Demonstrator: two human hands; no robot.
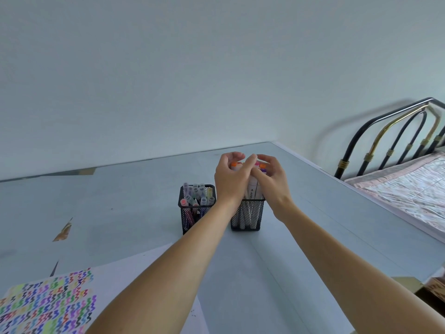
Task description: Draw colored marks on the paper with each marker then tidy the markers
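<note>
Two black mesh holders stand side by side on the grey table. The left holder (192, 213) is full of capped markers. The right holder (249, 215) contains white-bodied markers (252, 190) with coloured caps. My left hand (228, 179) cups the left side of this bunch, fingers curled over the caps. From the other side my right hand (273, 178) curls its fingers round the same bunch; the two hands nearly meet above the caps. The white paper (115, 280), covered in rows of coloured squiggles, lies at the near left, partly under my left forearm.
The table (301, 237) ends against a pale wall behind and has an edge running along the right. Beyond that edge stands a bed (409, 189) with a black and gold metal headboard. A small brown scrap (63, 231) lies on the table's left.
</note>
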